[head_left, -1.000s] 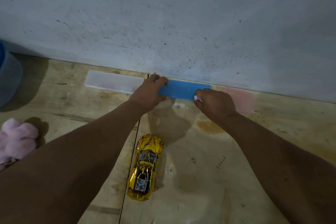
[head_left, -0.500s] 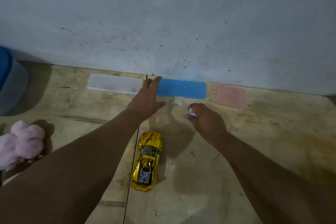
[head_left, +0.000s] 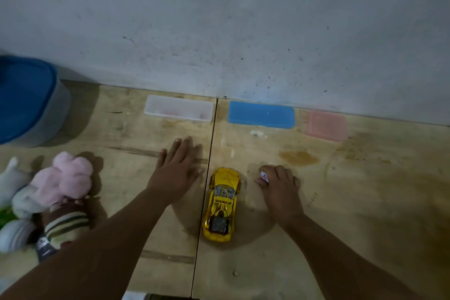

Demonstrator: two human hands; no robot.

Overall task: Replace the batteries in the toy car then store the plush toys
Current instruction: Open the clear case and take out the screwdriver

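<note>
A shiny yellow toy car (head_left: 222, 204) stands on the wooden floor between my two hands, its nose toward the wall. My left hand (head_left: 177, 167) lies flat just left of the car with straight fingers and holds nothing. Just right of the car's nose, my right hand (head_left: 278, 186) is curled around a small white and red battery (head_left: 264, 176), whose end pokes out by the thumb. A pink plush toy (head_left: 65, 178) and other plush toys (head_left: 57, 224) lie in a heap at the left edge.
Along the wall's foot lie a clear flat box (head_left: 179, 107), a blue flat box (head_left: 261, 114) and a pink flat box (head_left: 325, 125). A container with a blue lid (head_left: 26, 100) stands at far left. The grey wall (head_left: 219, 19) closes off the far side.
Both hands have drawn back from the blue box by the wall to either side of the car. The left hand let go of the box and opened flat; the right keeps the battery.
</note>
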